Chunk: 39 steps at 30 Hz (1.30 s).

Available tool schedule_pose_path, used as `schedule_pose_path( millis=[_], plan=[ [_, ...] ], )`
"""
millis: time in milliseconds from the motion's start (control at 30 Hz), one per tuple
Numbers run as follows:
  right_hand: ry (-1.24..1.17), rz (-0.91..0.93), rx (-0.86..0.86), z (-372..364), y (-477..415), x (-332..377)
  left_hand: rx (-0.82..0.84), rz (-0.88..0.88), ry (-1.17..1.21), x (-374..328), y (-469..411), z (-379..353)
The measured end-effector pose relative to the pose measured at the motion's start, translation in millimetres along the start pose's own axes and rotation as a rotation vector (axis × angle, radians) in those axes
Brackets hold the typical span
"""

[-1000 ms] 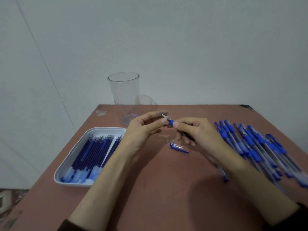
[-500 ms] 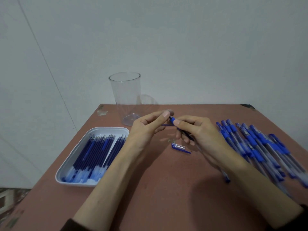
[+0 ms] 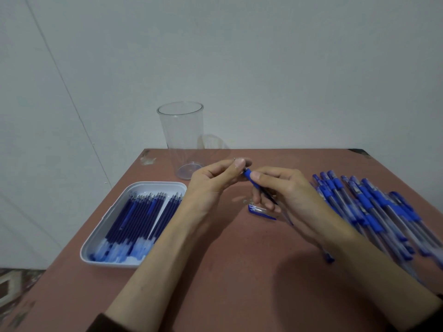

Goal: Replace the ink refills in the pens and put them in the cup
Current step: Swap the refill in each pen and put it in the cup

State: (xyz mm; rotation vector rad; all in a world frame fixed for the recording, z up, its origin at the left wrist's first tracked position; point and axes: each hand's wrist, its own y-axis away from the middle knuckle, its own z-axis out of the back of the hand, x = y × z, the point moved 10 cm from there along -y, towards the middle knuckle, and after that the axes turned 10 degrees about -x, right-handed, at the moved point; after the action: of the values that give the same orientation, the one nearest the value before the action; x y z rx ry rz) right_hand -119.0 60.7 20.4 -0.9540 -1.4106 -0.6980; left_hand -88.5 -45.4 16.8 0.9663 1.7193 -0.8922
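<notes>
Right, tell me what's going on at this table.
A person is taking a pen apart. The right hand grips it; the left hand pinches a small piece by its front end. A cap lies on the table. The tray holds refills, more pens lie at right, and the cup holds none.

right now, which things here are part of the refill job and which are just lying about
Job: pen in right hand; small metal-tipped piece pinched in left hand; loose cap; tray of refills; pile of pens; clear cup.
Just there: table; patterned floor.
</notes>
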Motion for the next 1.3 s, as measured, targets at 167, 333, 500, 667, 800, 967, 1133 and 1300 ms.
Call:
schedule_pose_path(
  millis=[167, 333, 500, 667, 800, 967, 1133, 1300],
  plan=[
    [-0.100, -0.175, 0.146, -10.9, 5.2, -14.5, 0.082, -0.016, 0.045, -6.8, 4.2, -9.2],
    [-0.173, -0.253, 0.207, -16.5, 9.3, -15.1, 0.108, -0.005, 0.097, -9.0, 7.2, -15.9],
    [0.012, -0.066, -0.007, 12.6, -6.0, 3.1, 0.059, -0.066, -0.130, -3.1, 4.4, -14.0],
    [0.144, 0.052, -0.204, 49.0, -15.3, 16.6, 0.161, -0.331, -0.927, 14.5, 1.2, -17.2],
    [0.733, 0.364, -0.315, 56.6, -12.9, 35.8, 0.321, -0.446, -1.188, 27.8, 4.5, -24.0],
    [1.034, 0.539, -0.287, 42.3, -6.7, 38.9, -0.064, -0.299, -0.832, -3.1, -9.2, 12.3],
    [1.098, 0.554, -0.266, 39.9, -6.9, 37.8, -0.113, -0.244, -0.741, -8.4, -10.5, 20.5],
    [1.116, 0.560, -0.236, 35.3, -8.0, 33.4, -0.076, -0.250, -0.737, -8.4, -7.9, 14.6]
  ],
)
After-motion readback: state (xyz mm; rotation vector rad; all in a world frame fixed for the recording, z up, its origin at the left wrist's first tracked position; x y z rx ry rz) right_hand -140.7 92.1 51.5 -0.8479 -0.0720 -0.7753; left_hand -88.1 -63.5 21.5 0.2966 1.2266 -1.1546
